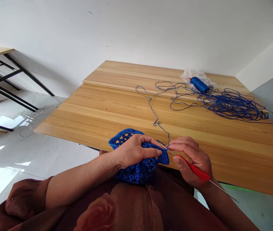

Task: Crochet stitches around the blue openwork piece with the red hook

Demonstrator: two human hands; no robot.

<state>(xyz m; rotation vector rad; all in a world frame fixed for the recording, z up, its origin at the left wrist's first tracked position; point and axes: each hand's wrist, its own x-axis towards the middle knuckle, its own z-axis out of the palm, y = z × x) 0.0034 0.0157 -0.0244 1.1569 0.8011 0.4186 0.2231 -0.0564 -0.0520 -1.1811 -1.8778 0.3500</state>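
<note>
My left hand (pixel 136 149) pinches the edge of a blue openwork crochet piece (pixel 136 173), which bunches against my lap below the table edge. In my right hand (pixel 194 157) is a crochet hook (pixel 196 170) with a red handle and a thin metal shaft at both ends. Its tip meets the blue work just beyond my left fingertips. Blue yarn (pixel 154 112) runs from there, kinked and loose, up across the table. My right index finger lies close to the yarn near the hook's tip. Part of the crochet piece is hidden beneath my left hand.
On the wooden table (pixel 90 109), a large loose tangle of blue yarn (pixel 237 106) lies at the right. A blue yarn spool (pixel 199 84) rests on a crumpled clear plastic bag (pixel 187 74) near the wall. Another table with black legs (pixel 11 77) stands at the left.
</note>
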